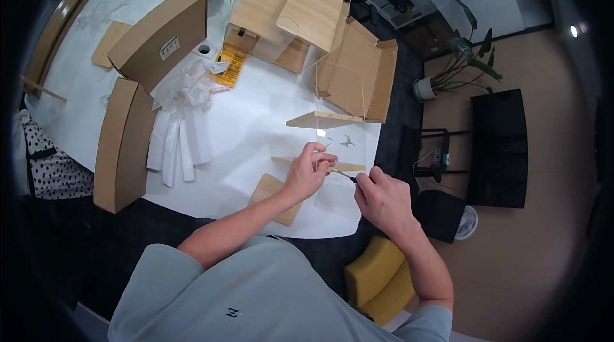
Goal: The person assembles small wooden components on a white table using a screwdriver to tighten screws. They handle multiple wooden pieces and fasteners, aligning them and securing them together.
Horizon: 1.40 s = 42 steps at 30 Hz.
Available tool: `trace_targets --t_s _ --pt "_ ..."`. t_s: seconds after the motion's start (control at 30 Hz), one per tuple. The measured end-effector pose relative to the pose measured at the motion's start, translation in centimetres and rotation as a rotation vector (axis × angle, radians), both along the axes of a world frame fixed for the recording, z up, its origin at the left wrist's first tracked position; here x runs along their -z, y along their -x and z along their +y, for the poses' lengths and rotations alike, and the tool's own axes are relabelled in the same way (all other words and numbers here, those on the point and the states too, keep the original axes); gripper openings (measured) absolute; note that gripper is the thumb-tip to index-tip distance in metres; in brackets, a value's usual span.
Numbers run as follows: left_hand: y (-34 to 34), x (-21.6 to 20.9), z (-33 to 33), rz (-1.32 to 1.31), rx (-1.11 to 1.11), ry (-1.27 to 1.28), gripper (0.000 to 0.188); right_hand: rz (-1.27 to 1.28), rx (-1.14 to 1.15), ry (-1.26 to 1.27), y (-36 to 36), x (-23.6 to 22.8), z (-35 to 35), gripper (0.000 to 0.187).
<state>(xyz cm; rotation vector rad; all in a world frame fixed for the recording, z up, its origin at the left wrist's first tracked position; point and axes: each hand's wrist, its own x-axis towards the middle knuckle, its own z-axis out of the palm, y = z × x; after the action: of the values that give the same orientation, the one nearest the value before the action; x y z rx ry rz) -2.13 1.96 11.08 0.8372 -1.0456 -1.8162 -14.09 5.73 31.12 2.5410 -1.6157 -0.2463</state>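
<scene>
My right hand (pixel 387 200) is closed around a screwdriver (pixel 345 176) with a dark handle, its thin shaft pointing left to the edge of a lower wooden board (pixel 355 167). At that tip, the bent fingers of my left hand (pixel 306 174) are pinched together; whatever sits between them is too small to make out. A clear acrylic panel (pixel 342 89) stands upright against this board and a second wooden board (pixel 326 119) farther back. Between the boards, several small screws (pixel 347 142) lie on the white table (pixel 246 131).
A flat wooden board (pixel 284 214) lies by my left forearm. Behind the work are an open cardboard box (pixel 380 83) and a wood-and-acrylic stand (pixel 262 3). Cardboard boxes (pixel 125 144), white packing strips (pixel 173 144) and plastic wrap (pixel 188 86) lie left. A yellow chair (pixel 371 272) is near right.
</scene>
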Motion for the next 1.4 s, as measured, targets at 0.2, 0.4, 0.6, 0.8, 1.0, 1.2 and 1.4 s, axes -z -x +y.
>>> trace_targets --t_s 0.2,0.4,0.6,0.8,1.0,1.2,1.4 --pt "0.2 0.2 -0.1 0.001 0.008 -0.011 0.022 0.085 -0.042 -0.024 -0.3 -0.2 -0.4 0.010" --pt "-0.1 0.0 0.2 0.020 -0.001 -0.033 0.022 0.171 -0.186 -0.087 -1.5 -0.9 -1.6 0.017" --pt "0.3 0.3 0.3 -0.006 -0.009 0.006 0.021 0.136 -0.016 -0.186 -0.8 -0.5 -2.0 0.009" --pt "0.3 0.3 0.3 0.010 -0.029 0.003 0.021 0.143 0.113 -0.265 -1.5 -1.0 -2.6 0.014" --pt "0.1 0.0 0.4 0.003 -0.027 -0.002 0.021 0.222 -0.171 -0.174 -1.1 -1.5 -3.1 0.011" --pt "0.2 -0.1 0.4 -0.011 -0.032 0.028 0.020 0.221 0.023 -0.408 -0.4 -1.0 -3.3 0.012" --pt "0.4 0.2 0.1 -0.009 -0.055 0.026 0.019 0.127 0.129 -0.331 -0.6 -0.8 -2.9 0.012"
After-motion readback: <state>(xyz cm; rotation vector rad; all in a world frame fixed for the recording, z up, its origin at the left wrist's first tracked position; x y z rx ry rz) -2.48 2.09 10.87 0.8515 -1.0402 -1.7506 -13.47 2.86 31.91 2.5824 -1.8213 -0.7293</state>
